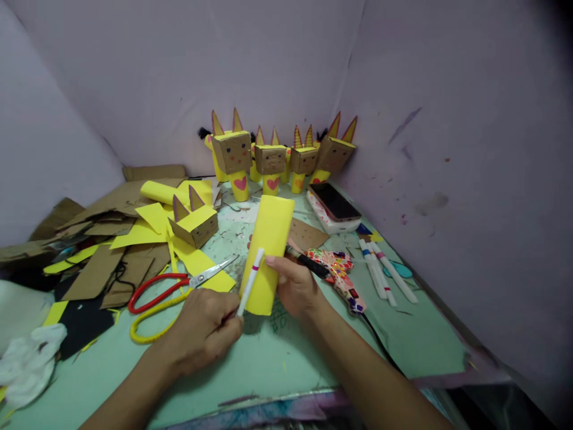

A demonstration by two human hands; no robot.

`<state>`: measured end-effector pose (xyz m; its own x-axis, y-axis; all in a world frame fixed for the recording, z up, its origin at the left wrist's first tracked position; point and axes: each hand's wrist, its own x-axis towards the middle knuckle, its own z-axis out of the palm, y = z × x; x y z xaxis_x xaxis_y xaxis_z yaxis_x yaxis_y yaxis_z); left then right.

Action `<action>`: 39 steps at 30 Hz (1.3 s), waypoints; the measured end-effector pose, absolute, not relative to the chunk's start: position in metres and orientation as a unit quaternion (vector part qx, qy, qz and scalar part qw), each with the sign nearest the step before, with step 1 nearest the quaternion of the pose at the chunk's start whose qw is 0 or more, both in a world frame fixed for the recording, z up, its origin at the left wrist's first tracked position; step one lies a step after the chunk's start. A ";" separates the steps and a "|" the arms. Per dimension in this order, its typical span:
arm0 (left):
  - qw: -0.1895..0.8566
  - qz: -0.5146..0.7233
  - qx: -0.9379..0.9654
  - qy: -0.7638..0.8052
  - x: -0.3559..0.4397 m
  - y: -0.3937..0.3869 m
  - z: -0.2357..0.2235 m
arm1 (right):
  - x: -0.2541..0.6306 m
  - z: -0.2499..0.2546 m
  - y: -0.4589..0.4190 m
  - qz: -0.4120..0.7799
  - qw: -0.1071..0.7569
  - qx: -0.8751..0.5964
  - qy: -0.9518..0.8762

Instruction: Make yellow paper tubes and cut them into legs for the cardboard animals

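Observation:
My left hand (208, 325) is closed round the lower end of a white marker (250, 282) with a pinkish band. The marker slants upward across the front of a flattened yellow paper tube (274, 230). My right hand (295, 283) grips that tube at its right side, thumb on the front face and the other fingers behind it. Just beyond my left hand lie scissors (179, 286) with one red and one yellow handle, blades apart. Right of my right hand rests a floral-patterned glue gun (338, 272) with a black cord.
Cardboard box-headed figures (271, 160) with yellow bodies stand along the back wall. A loose box head (196, 224) sits among yellow paper and cardboard scraps (96, 209) at left. A phone (335, 201) rests on a white box; several markers (376, 269) lie at right.

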<state>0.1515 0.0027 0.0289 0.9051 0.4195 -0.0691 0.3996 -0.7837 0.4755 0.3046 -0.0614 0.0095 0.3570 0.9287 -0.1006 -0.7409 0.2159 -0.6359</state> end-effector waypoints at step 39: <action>0.242 0.003 0.946 0.216 0.155 0.002 0.031 | 0.303 0.013 -0.060 0.527 0.781 -0.305 -0.141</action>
<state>0.1545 0.0025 0.0310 0.9067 0.4100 -0.0987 0.4070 -0.7892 0.4600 0.3025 -0.0604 0.0133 0.4052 0.9086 -0.1013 -0.7372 0.2592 -0.6240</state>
